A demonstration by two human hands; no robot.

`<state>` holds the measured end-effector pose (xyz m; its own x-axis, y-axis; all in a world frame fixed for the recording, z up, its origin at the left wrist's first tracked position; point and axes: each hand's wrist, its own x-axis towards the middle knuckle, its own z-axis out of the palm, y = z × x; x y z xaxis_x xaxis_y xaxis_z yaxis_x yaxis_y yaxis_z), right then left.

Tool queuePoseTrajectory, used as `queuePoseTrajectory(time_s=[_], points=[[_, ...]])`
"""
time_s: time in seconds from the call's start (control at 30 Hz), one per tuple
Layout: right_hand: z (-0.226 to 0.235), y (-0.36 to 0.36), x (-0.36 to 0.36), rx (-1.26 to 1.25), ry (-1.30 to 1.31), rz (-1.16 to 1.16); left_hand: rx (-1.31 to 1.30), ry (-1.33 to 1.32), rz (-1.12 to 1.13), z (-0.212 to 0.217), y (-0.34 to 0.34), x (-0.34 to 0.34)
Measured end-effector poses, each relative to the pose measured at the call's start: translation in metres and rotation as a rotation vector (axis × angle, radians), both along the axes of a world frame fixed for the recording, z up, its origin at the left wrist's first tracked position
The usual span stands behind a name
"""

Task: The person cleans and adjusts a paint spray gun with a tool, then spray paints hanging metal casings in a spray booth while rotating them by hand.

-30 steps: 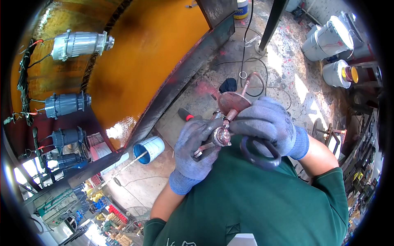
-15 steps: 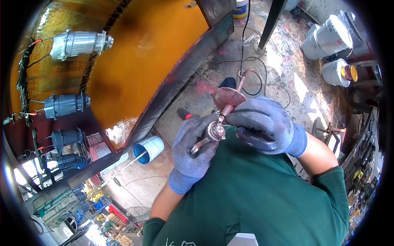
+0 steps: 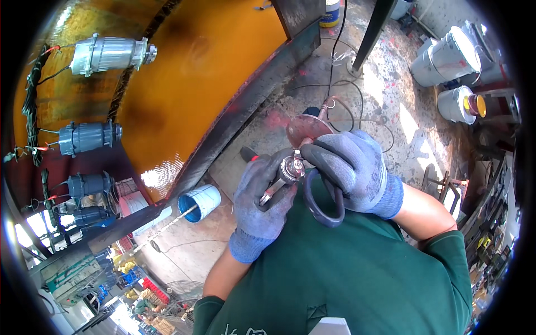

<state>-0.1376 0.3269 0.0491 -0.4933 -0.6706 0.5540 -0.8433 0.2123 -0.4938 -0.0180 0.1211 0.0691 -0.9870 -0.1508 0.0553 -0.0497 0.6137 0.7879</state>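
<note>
My left hand (image 3: 259, 201), in a blue-grey work glove, is closed around a metal spray gun (image 3: 292, 167) in front of my chest. From the gun's far side sticks out a red-stained cup lid (image 3: 306, 129), a round disc with a bent suction tube (image 3: 325, 109) beyond it. My right hand (image 3: 349, 164), gloved alike, is closed on what looks like scissors; a large dark loop handle (image 3: 334, 220) hangs below its fingers. Those fingertips are at the joint between gun and lid and hide the tool's working end.
To the left stands a large yellow-orange panel (image 3: 206, 72) with a dark steel edge, motors (image 3: 109, 54) lined up beside it. A blue-white bucket (image 3: 205, 202) holds a stick. Grey pails (image 3: 446, 58) stand far right. A black hose (image 3: 360, 100) lies on the paint-stained floor.
My right hand has shifted slightly left, and the dark loop handle has swung from lying sideways to hanging downward. My left hand keeps its hold on the spray gun, whose lid has tilted a little.
</note>
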Motion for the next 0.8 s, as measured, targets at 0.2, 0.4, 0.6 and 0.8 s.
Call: queuePoseTrajectory(time_s=[0.2, 0.4, 0.6, 0.8], points=[[-0.014, -0.001, -0.037, -0.170, -0.251, -0.178, 0.024, 0.041, -0.011, -0.007, -0.003, 0.003], [0.005, 0.028, -0.032, -0.298, -0.954, 0.189, -0.042, 0.211, -0.102, -0.011, -0.015, -0.006], [0.016, 0.022, -0.038, -0.241, -0.736, 0.387, -0.200, 0.357, -0.133, -0.018, -0.024, -0.014], [0.009, 0.015, -0.032, -0.162, -0.615, 0.380, -0.165, 0.334, -0.153, -0.015, -0.019, -0.010]])
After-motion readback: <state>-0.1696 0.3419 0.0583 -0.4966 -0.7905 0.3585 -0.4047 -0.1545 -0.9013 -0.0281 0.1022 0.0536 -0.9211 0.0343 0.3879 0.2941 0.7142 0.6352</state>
